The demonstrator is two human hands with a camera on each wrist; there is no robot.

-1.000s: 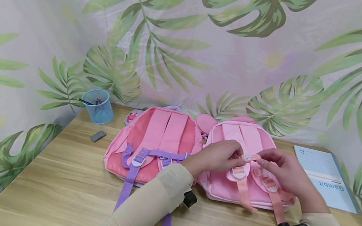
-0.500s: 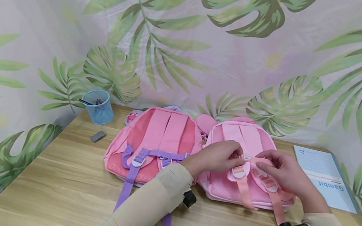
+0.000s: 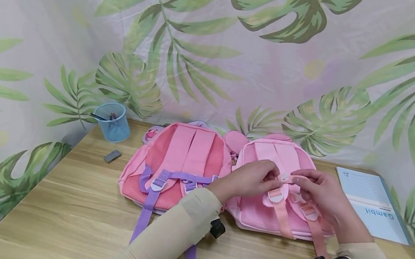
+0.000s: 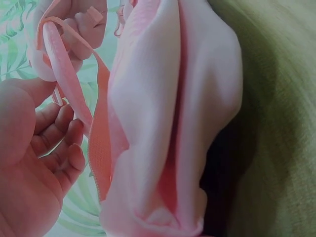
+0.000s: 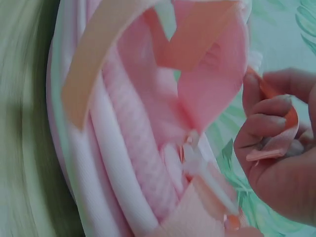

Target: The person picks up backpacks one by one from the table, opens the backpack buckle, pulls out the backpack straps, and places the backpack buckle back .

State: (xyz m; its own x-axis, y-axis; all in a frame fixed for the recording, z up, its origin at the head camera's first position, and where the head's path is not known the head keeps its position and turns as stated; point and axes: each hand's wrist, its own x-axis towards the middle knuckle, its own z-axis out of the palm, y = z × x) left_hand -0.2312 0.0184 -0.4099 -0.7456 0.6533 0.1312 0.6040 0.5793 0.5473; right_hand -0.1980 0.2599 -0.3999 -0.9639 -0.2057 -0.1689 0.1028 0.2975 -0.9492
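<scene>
A light pink backpack (image 3: 288, 155) lies with its back panel and shoulder straps up. At a small white buckle (image 3: 285, 178) on its orange chest strap, my left hand (image 3: 252, 179) pinches with thumb and forefinger; the fingertips partly hide the hold. My right hand (image 3: 319, 191) is just right of it, gripping the orange strap (image 5: 291, 121). In the right wrist view the strap's end loops back out between the curled fingers. Below, white adjusters (image 3: 276, 195) carry dangling orange webbing (image 3: 283, 221).
A darker pink backpack (image 3: 176, 147) with purple straps (image 3: 146, 214) lies close on the left. A blue mesh pen cup (image 3: 116, 129) and a grey eraser (image 3: 112, 156) are farther left. A notebook (image 3: 366, 198) lies at the right. A leaf-print cloth (image 3: 199, 79) hangs behind the table (image 3: 73, 217).
My right hand first draws slightly away along the orange strap, then shifts back left and regrips it near the buckle. The left hand stays nearly still.
</scene>
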